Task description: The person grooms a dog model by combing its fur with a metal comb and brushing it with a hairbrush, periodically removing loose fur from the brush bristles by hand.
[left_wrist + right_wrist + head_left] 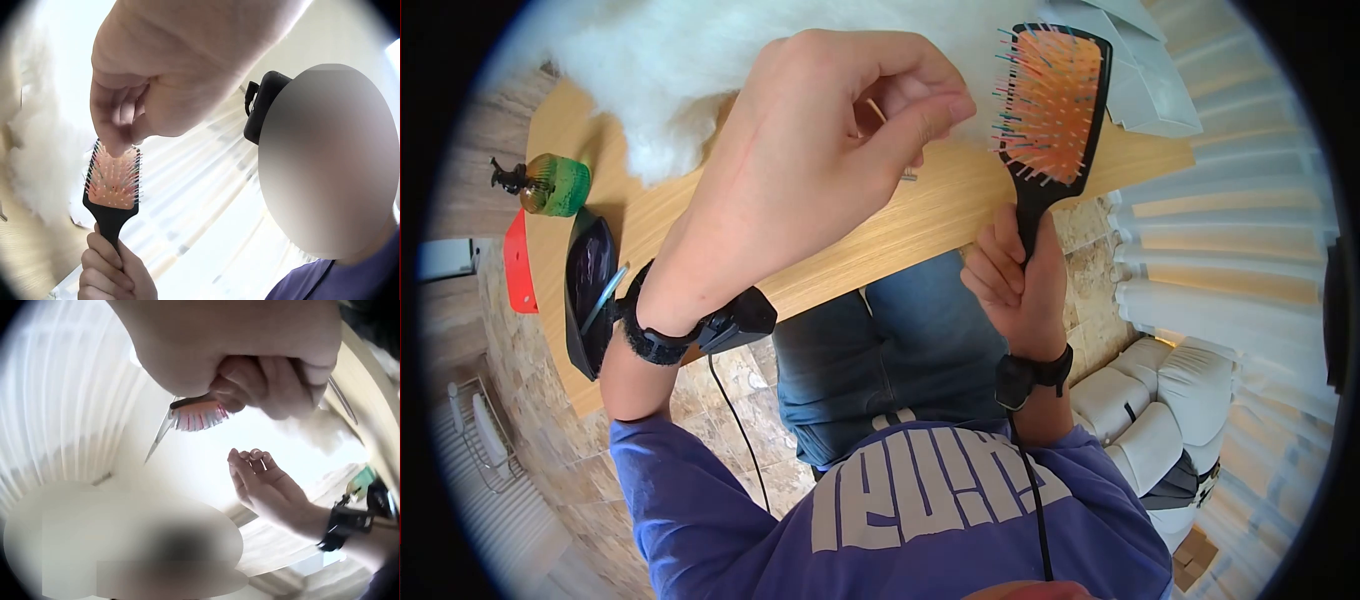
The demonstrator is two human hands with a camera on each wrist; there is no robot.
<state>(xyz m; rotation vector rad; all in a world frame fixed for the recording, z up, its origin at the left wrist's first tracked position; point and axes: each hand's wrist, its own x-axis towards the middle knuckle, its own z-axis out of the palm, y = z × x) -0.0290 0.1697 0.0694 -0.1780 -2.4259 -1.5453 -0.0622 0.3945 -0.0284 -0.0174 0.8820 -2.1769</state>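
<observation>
My right hand (pixel 1025 275) grips the black handle of a paddle hairbrush (pixel 1055 100), which stands upright over the table's near edge. The brush has an orange cushion and colourful bristles facing left. My left hand (pixel 830 150) is raised beside it, fingers curled and thumb tip brought to the fingertips. In the head view those fingertips are just left of the bristles; in the left wrist view they overlap the top of the cushion (pixel 112 181). No held thing shows between them. From the right wrist, the left hand (pixel 269 481) appears apart from the brush.
Fluffy white stuffing (pixel 650 60) covers the back of the wooden table (pixel 830 265). A green pump bottle (pixel 558 185), a dark case (pixel 590 290) and a red object (pixel 519 262) are at the left. A white box (pixel 1145 80) stands back right, near sheer curtains (pixel 1220 250).
</observation>
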